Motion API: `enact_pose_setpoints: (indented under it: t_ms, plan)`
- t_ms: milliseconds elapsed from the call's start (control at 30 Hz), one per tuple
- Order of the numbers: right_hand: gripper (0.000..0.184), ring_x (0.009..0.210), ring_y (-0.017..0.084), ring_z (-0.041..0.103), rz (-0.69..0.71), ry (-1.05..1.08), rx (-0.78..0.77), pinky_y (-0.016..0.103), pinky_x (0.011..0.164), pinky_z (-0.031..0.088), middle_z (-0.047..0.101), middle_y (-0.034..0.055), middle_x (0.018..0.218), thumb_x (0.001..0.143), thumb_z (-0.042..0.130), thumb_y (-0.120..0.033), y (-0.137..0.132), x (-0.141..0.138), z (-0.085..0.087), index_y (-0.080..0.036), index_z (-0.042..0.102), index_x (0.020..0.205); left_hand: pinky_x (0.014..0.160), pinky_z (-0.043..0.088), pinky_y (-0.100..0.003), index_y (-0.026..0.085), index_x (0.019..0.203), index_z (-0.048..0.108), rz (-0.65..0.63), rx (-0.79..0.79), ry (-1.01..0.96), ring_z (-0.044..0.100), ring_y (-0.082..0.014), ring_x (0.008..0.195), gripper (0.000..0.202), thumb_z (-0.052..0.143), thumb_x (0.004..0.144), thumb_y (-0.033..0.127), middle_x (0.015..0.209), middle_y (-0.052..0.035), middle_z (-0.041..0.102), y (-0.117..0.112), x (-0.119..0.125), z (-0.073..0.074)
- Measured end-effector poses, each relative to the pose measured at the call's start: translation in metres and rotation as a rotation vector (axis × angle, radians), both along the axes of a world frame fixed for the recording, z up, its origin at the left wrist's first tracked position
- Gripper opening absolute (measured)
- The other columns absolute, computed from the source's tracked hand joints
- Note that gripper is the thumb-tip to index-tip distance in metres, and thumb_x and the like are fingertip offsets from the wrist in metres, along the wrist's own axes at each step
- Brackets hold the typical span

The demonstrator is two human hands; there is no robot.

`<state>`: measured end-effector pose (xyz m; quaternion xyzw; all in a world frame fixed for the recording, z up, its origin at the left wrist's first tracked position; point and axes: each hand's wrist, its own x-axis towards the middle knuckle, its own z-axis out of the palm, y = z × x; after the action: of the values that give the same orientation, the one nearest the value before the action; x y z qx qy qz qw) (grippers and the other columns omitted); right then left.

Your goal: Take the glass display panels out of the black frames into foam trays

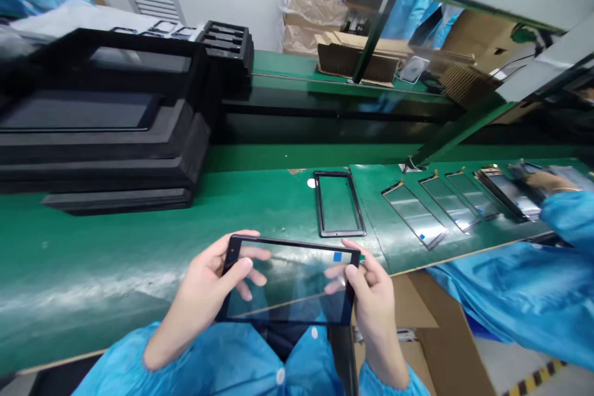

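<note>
1. Over the green workbench (116,247), a black-framed glass panel (290,281) is held roughly level, near the bench's front edge.
2. Left hand (208,288) and right hand (371,303): fingers curled, grasping the panel's opposite short edges.
3. Beyond it, an open black frame (338,204) lies apart on the bench.
4. Far right, a co-worker's hand (547,182) is beside angled glass strips (415,215).

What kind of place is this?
Probably an electronics assembly line for touchscreen panels: a long green workbench, a black-framed rectangular glass panel, stacked black foam trays, and a co-worker's blue cleanroom smock.
</note>
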<state>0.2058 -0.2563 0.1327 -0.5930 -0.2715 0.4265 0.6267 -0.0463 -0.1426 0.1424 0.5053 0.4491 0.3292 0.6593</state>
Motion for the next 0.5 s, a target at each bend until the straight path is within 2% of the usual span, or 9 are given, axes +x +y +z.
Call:
enact_pose_setpoints:
  t_ms: [100,167,233,267,300,367,400,433,500]
  plan:
    - [0.050,0.052,0.024,0.078,-0.070,-0.025,0.018,0.034,0.056,0.066,0.083,0.0059,0.073,0.091,0.078,-0.047,0.003,-0.008,0.002,-0.017,0.069,0.130,0.056,0.064,-0.032,0.023,0.135,0.058,-0.047,0.080,0.072,0.080,-0.0255,0.076,0.047,0.071,0.098,0.049,0.118,-0.0145,0.081,0.002,-0.002,-0.001]
    - [0.045,0.053,0.025,0.078,-0.068,-0.047,0.024,0.035,0.056,0.066,0.083,0.0068,0.073,0.091,0.078,-0.049,0.002,-0.010,0.002,-0.018,0.071,0.123,0.083,0.067,-0.041,0.027,0.147,0.053,-0.038,0.309,0.215,0.079,-0.0310,0.107,0.052,0.069,0.100,0.044,0.142,-0.0163,0.072,0.004,-0.002,0.001]
    - [0.044,0.053,0.026,0.079,-0.066,-0.063,0.004,0.035,0.057,0.066,0.083,0.0073,0.073,0.090,0.080,-0.052,0.000,-0.013,0.000,-0.019,0.072,0.119,0.116,0.051,-0.052,0.031,0.154,0.051,-0.060,0.647,0.397,0.063,-0.0347,0.139,0.058,0.069,0.100,0.038,0.159,-0.0130,0.060,0.006,0.001,0.006]
    - [0.045,0.054,0.025,0.079,-0.070,-0.071,-0.014,0.034,0.058,0.066,0.083,0.0073,0.073,0.089,0.081,-0.053,-0.002,-0.016,-0.001,-0.019,0.073,0.118,0.124,0.040,-0.056,0.032,0.155,0.052,-0.120,0.798,0.476,0.056,-0.0350,0.146,0.057,0.068,0.100,0.035,0.160,-0.0112,0.059,0.006,0.005,0.010]
    - [0.046,0.054,0.025,0.079,-0.082,-0.080,-0.033,0.033,0.060,0.066,0.083,0.0070,0.073,0.087,0.082,-0.054,-0.004,-0.019,-0.003,-0.020,0.074,0.117,0.127,0.035,-0.057,0.031,0.152,0.057,-0.216,0.911,0.532,0.058,-0.0348,0.144,0.051,0.067,0.101,0.033,0.155,-0.0104,0.064,0.006,0.009,0.015]
    - [0.048,0.055,0.024,0.078,-0.121,-0.104,-0.066,0.031,0.060,0.066,0.083,0.0062,0.073,0.085,0.083,-0.058,-0.007,-0.026,-0.008,-0.021,0.075,0.115,0.119,0.045,-0.052,0.026,0.138,0.069,-0.422,1.002,0.570,0.074,-0.0315,0.122,0.035,0.060,0.104,0.030,0.130,-0.0089,0.080,0.006,0.018,0.022]
    - [0.050,0.054,0.025,0.078,-0.140,-0.120,-0.073,0.031,0.059,0.066,0.082,0.0061,0.071,0.083,0.084,-0.060,-0.008,-0.029,-0.011,-0.021,0.076,0.113,0.107,0.053,-0.045,0.025,0.130,0.074,-0.487,0.996,0.578,0.079,-0.0287,0.107,0.030,0.057,0.105,0.028,0.117,-0.0076,0.084,0.006,0.022,0.026]
    - [0.051,0.052,0.026,0.077,-0.156,-0.141,-0.070,0.032,0.057,0.066,0.082,0.0062,0.070,0.081,0.084,-0.063,-0.009,-0.031,-0.015,-0.021,0.077,0.111,0.094,0.058,-0.038,0.023,0.121,0.077,-0.518,0.978,0.582,0.081,-0.0262,0.095,0.027,0.055,0.105,0.026,0.105,-0.0061,0.085,0.007,0.025,0.028]
    - [0.053,0.051,0.027,0.077,-0.177,-0.187,-0.052,0.034,0.055,0.066,0.082,0.0072,0.068,0.080,0.084,-0.066,-0.009,-0.035,-0.022,-0.021,0.079,0.108,0.075,0.056,-0.031,0.023,0.109,0.079,-0.519,0.950,0.590,0.080,-0.0232,0.084,0.024,0.056,0.104,0.024,0.094,-0.0037,0.085,0.008,0.028,0.032]
